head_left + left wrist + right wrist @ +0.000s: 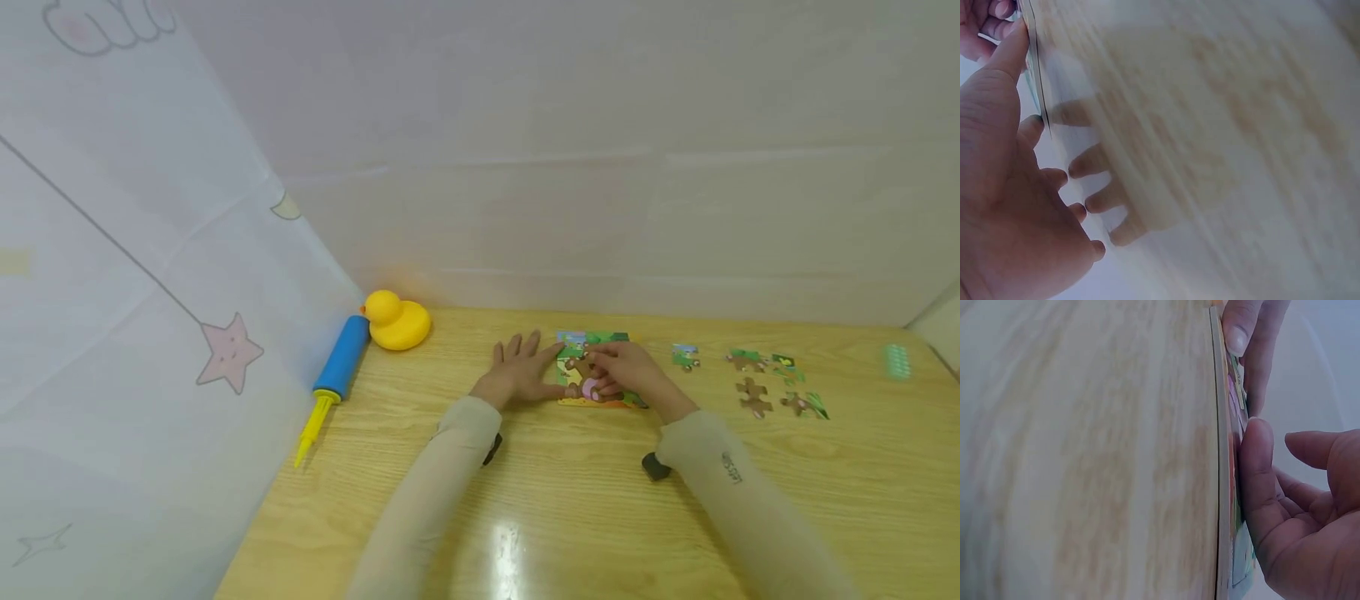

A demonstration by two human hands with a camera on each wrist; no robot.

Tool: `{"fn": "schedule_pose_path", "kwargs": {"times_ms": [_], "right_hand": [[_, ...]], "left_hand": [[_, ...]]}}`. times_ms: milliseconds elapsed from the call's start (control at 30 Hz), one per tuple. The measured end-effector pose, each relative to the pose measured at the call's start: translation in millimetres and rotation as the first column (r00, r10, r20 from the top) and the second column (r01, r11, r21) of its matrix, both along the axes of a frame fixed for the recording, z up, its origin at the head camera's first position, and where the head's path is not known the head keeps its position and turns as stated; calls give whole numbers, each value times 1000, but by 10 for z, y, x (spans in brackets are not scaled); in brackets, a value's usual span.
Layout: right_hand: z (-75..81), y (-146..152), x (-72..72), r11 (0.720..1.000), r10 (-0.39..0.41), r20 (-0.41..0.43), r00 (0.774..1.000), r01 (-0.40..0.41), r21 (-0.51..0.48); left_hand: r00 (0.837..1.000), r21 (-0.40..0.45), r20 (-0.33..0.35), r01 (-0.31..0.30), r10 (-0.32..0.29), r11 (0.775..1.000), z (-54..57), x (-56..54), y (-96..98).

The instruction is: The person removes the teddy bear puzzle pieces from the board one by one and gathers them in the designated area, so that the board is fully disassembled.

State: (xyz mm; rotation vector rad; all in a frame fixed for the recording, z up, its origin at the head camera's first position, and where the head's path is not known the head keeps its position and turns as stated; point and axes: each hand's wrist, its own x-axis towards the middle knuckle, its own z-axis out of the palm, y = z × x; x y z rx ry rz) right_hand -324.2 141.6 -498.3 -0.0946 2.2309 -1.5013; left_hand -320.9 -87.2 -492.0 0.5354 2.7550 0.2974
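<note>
A partly assembled jigsaw puzzle with a brown cartoon animal lies flat in its thin tray, between the two hands. My left hand rests at its left edge with fingers spread; in the left wrist view the thumb touches the tray's edge. My right hand is over the puzzle's right part. One right fingertip presses on the picture in the right wrist view, and another digit is lifted apart from it. No piece shows between them. The right hand hides part of the picture.
Several loose puzzle pieces lie to the right, including a blue-green piece. A small green object sits at the far right. On the left are a yellow rubber duck and a blue-and-yellow hand pump. A pale curtain stands behind.
</note>
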Motion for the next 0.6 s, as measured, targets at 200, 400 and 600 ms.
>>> {"fn": "schedule_pose_path", "kwargs": {"times_ms": [200,400,600], "right_hand": [[18,3,34,1000,-19,4,1000,19,9],[25,-2,34,999,-24,-7,1000,25,43],[72,-16,45,994,-1,-39,999,6,113]], "left_hand": [[999,20,45,-28,27,999,-3,-15,-5],[997,42,60,-45,43,998,-45,-46,-6],[999,12,42,-34,34,999,17,15,7]]}}
